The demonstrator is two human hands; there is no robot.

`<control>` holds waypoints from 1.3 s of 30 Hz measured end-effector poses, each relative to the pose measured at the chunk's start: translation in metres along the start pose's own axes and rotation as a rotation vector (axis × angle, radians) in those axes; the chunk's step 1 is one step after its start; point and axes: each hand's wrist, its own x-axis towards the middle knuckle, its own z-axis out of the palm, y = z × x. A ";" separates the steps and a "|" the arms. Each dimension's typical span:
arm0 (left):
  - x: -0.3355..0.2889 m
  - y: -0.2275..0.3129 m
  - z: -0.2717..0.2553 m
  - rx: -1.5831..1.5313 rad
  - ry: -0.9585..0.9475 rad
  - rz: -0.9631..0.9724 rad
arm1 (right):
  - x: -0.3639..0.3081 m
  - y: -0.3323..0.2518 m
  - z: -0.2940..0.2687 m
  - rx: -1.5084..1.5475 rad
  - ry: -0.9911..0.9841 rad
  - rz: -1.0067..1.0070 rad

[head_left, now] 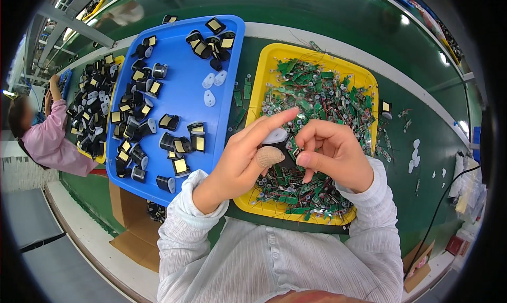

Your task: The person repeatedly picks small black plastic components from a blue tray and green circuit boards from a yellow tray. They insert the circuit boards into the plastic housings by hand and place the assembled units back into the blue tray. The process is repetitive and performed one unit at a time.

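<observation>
— What were the hands doing?
— The left hand [240, 157] and right hand [332, 150] both pinched a small black part [280, 144] with a white cap, held above the yellow tray [259, 86] of green circuit boards [317, 97].

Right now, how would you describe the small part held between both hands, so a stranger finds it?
Find the yellow tray of green circuit boards. Above its near half, left hand and right hand pinch one small black part with a white oval cap, lifted clear of the pile.
</observation>
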 end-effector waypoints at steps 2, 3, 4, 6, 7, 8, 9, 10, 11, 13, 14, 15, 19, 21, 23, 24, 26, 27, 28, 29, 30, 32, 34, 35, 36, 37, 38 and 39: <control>0.001 -0.001 -0.001 0.113 0.001 0.076 | 0.000 0.000 -0.001 -0.014 -0.025 0.027; 0.002 -0.003 -0.001 0.172 -0.001 0.127 | 0.000 0.001 -0.001 -0.001 -0.042 0.031; 0.003 -0.004 -0.002 0.231 -0.001 0.178 | 0.001 0.002 -0.001 0.013 -0.059 0.035; 0.005 -0.008 -0.004 0.352 -0.007 0.306 | 0.001 0.006 -0.001 0.076 -0.076 0.021; 0.003 -0.006 -0.004 0.315 -0.022 0.253 | 0.000 0.006 0.000 0.107 -0.085 0.014; 0.001 -0.002 -0.004 0.279 -0.034 0.199 | 0.000 0.006 0.003 0.084 -0.046 -0.021; 0.000 0.001 -0.004 0.243 -0.045 0.145 | -0.001 0.006 0.006 0.060 -0.007 -0.056; 0.003 -0.002 -0.003 0.182 -0.023 0.192 | -0.002 0.005 0.009 0.037 0.032 -0.091; 0.007 -0.008 0.001 0.126 0.004 0.238 | -0.004 0.005 0.012 -0.180 0.099 -0.168; 0.007 -0.013 0.001 -0.014 0.005 0.234 | -0.006 0.004 0.016 -0.612 0.234 -0.322; 0.007 -0.012 0.001 0.023 0.016 0.242 | -0.006 0.005 0.017 -0.698 0.283 -0.374; 0.007 -0.011 0.001 0.060 0.027 0.251 | -0.006 0.007 0.018 -0.782 0.332 -0.427; 0.009 -0.011 0.001 0.192 0.044 0.264 | -0.006 0.009 0.025 -1.007 0.403 -0.558; 0.008 -0.011 0.000 0.235 0.050 0.274 | -0.005 0.011 0.025 -0.956 0.394 -0.544; 0.008 -0.010 0.000 0.252 0.055 0.296 | -0.006 0.010 0.023 -0.879 0.359 -0.510; 0.007 -0.010 -0.003 0.295 0.036 0.314 | -0.007 0.008 0.022 -0.828 0.329 -0.482; 0.005 -0.010 -0.013 0.381 0.002 0.349 | -0.009 0.003 0.020 -0.751 0.278 -0.451; 0.005 -0.011 -0.013 0.316 -0.001 0.338 | -0.010 0.001 0.019 -0.725 0.257 -0.446; 0.005 -0.012 -0.013 0.252 -0.004 0.327 | -0.010 -0.001 0.018 -0.699 0.236 -0.442; 0.005 -0.012 -0.013 0.190 -0.008 0.315 | -0.010 -0.001 0.018 -0.786 0.248 -0.511; 0.004 -0.008 -0.009 0.004 0.009 0.266 | -0.009 -0.001 0.019 -0.872 0.261 -0.581; 0.002 -0.001 0.003 -0.373 0.035 0.163 | -0.008 0.000 0.019 -1.033 0.269 -0.715; 0.004 -0.008 -0.001 -0.487 0.012 0.169 | -0.007 -0.001 0.019 -1.181 0.258 -0.843; 0.003 -0.010 -0.007 -0.533 -0.026 0.150 | -0.006 0.001 0.019 -1.230 0.249 -0.906; 0.002 -0.011 -0.010 -0.580 -0.064 0.132 | -0.005 0.003 0.019 -1.278 0.239 -0.970; 0.002 -0.010 -0.009 -0.553 -0.064 0.146 | -0.004 0.004 0.018 -1.326 0.229 -1.034; 0.002 -0.010 -0.009 -0.515 -0.071 0.167 | -0.004 0.003 0.018 -1.360 0.215 -1.052; 0.002 -0.010 -0.010 -0.477 -0.079 0.187 | -0.005 0.002 0.017 -1.395 0.200 -1.069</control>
